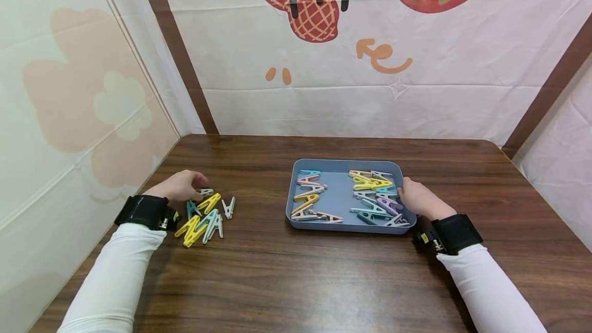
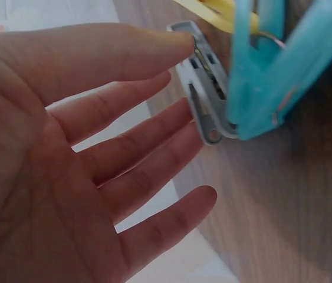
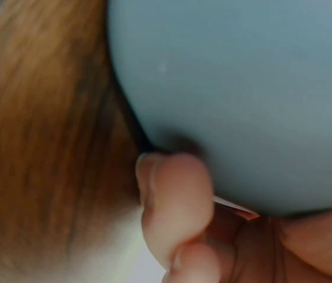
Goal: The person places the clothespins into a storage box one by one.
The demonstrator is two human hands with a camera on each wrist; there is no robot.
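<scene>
1. Currently, head view: left hand (image 1: 182, 185) at 11 o'clock of the loose clips (image 1: 209, 202); right hand (image 1: 423, 198) at 3 o'clock of the tray (image 1: 335, 189).
2. Left wrist: fingers extended, thumb tip against the grey clip (image 2: 199, 76); teal clip (image 2: 248, 94) at its 3 o'clock. Clip judged light, stiff, smooth; pinch mid-body, across its sides.
3. Right wrist: curled fingers grip the tray's wall; likely rigid, slightly slippery.

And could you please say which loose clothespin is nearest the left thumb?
The grey clothespin at the loose group's far edge: the left hand's thumb tip is right at it. The yellow, teal and other pale ones lie farther off.
</scene>
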